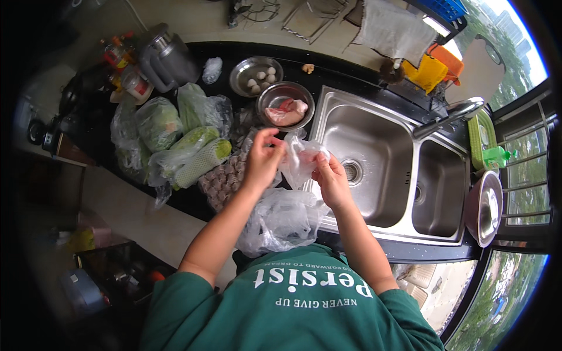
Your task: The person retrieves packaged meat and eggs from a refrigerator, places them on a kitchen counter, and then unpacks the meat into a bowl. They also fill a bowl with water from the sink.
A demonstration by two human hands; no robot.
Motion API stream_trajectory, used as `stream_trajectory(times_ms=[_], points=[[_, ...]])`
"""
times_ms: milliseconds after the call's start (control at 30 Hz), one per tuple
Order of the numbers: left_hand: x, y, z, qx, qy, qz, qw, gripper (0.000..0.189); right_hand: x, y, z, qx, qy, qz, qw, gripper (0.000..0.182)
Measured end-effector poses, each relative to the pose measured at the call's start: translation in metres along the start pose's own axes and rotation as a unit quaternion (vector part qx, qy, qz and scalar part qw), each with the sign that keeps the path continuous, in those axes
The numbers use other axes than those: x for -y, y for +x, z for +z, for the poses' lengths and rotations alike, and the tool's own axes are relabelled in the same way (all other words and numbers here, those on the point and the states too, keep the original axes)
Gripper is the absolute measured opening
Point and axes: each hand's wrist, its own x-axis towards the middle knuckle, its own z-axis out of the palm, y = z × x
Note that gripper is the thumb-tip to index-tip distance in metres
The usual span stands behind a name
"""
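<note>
A small clear plastic bag (pixel 299 169) hangs between my hands, at the left edge of the steel sink. My right hand (pixel 334 177) pinches its right side between thumb and fingers. At its other side is my left hand (pixel 264 160), fingers curled near the plastic; whether they grip it cannot be told. Raw meat (pixel 286 112) lies in a steel bowl (pixel 310 107) just beyond the bag. Behind that, a second steel bowl (pixel 239 72) holds several pale round pieces. A large crumpled plastic bag (pixel 281 219) lies below my hands, close to my green shirt.
Bagged green vegetables (pixel 160 125) and a packet of greyish pieces (pixel 221 180) lie left on the black counter. A grey kettle (pixel 164 57) stands behind. The double-basin sink (pixel 373 127) with its faucet (pixel 448 117) is at right, beside a tilted basin (pixel 472 210). Ginger (pixel 308 68) lies near the wall.
</note>
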Motion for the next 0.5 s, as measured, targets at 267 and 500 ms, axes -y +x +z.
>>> stream_trajectory(times_ms=[267,500], points=[[0.011,-0.033,0.003,-0.002,0.067,0.033,0.997,0.012,-0.003,-0.01,0.024,-0.036,0.079,0.0,0.996,0.025],[0.023,-0.019,-0.035,-0.063,-0.392,-0.261,0.88,0.019,-0.003,0.007,-0.041,-0.089,0.407,0.036,0.908,0.019]])
